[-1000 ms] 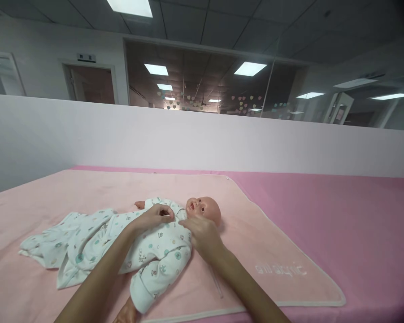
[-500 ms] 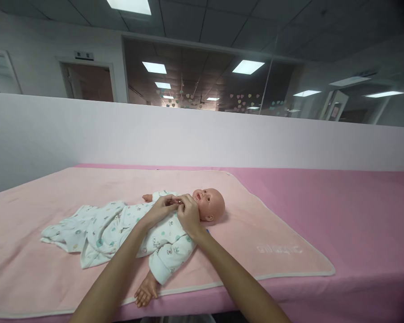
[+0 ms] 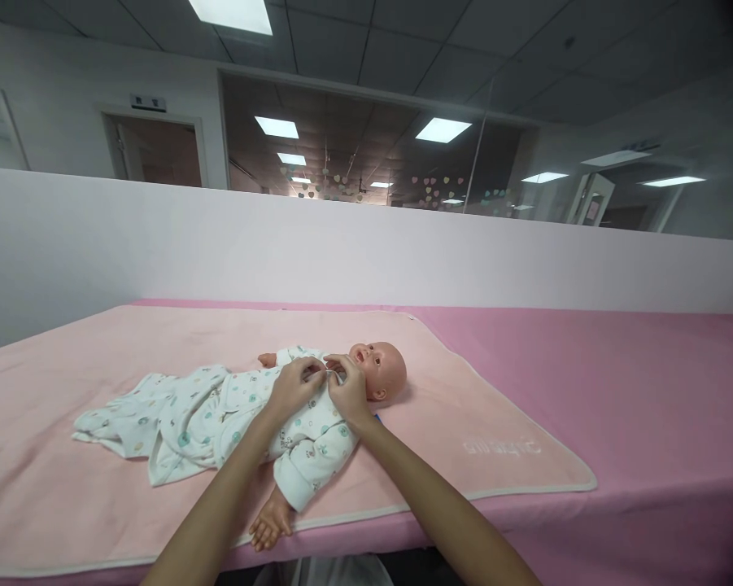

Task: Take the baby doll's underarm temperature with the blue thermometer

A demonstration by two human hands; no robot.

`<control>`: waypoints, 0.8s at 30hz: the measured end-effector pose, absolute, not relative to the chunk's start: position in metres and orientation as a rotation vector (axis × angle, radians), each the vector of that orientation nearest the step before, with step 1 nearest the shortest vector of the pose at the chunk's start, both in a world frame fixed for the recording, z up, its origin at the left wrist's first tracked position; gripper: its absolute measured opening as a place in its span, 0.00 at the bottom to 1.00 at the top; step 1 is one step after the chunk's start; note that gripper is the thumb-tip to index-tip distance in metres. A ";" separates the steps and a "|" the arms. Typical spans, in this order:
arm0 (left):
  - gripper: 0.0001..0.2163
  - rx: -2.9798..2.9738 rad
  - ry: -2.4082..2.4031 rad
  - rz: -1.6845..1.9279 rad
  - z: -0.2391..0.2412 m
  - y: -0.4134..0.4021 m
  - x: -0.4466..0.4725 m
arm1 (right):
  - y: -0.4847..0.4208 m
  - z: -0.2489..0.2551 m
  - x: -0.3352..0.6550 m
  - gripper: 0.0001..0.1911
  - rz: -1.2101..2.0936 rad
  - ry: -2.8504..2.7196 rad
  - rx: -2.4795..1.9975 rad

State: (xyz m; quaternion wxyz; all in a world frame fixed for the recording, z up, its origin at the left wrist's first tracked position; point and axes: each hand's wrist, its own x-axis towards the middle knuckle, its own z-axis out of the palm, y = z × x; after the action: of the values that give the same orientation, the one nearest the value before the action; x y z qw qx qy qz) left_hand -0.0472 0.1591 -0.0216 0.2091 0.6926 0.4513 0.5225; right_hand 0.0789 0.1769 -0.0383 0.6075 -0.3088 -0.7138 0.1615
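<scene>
A baby doll (image 3: 383,371) lies on its back on a pale pink blanket (image 3: 476,407), head to the right. It wears a white patterned romper (image 3: 237,411) whose loose legs trail off to the left. One bare doll hand (image 3: 269,525) sticks out of the near sleeve. My left hand (image 3: 296,386) and my right hand (image 3: 347,389) meet at the romper's collar, just below the doll's chin. Both pinch the fabric there with curled fingers.
The blanket lies on a darker pink table cover (image 3: 647,391). A white partition wall (image 3: 366,252) runs along the far side. The table's near edge (image 3: 586,513) is close to my forearms.
My right hand moved from the doll's shoulder to the collar and joined the left. The doll has come a little further into view, its near hand now visible.
</scene>
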 end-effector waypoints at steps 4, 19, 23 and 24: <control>0.05 1.925 1.269 1.448 -0.020 0.156 -0.045 | 0.175 -0.037 0.078 0.20 0.333 -1.637 -0.716; 0.03 1.993 1.356 1.473 -0.021 0.156 -0.043 | 0.165 -0.031 0.076 0.21 0.322 -1.660 -0.721; 0.04 2.054 1.386 1.399 -0.021 0.154 -0.044 | 0.165 -0.032 0.076 0.21 0.305 -1.678 -0.699; 0.05 2.062 1.395 1.393 -0.021 0.154 -0.045 | 0.165 -0.032 0.076 0.21 0.300 -1.688 -0.696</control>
State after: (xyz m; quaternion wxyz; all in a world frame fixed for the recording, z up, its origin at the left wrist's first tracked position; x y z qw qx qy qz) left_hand -0.0448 0.1543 -0.0212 0.1438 0.7153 0.4838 0.4834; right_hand 0.0765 0.1654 -0.0324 0.6018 -0.3005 -0.7285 0.1296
